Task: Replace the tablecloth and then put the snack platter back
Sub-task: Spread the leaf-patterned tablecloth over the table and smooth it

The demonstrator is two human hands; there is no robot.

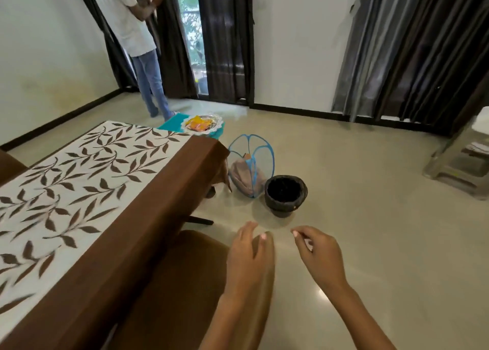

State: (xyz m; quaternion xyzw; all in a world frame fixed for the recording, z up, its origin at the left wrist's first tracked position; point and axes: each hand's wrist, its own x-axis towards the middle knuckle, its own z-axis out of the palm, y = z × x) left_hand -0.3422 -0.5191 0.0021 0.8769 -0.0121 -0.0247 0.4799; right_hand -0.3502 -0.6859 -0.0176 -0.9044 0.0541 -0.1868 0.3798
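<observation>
Both our hands are free: left hand (247,254) and right hand (321,257) hover over the glossy floor (370,217), fingers loosely curled, gripping nothing. Tablecloth (87,191) is on the table: white centre with brown leaf print, plain brown border draped over the near edge, long axis running from bottom left toward the far corner. Snack platter (202,123), round with a lacy rim and orange packets, sits on a teal stool (172,123) just past the table's far corner.
</observation>
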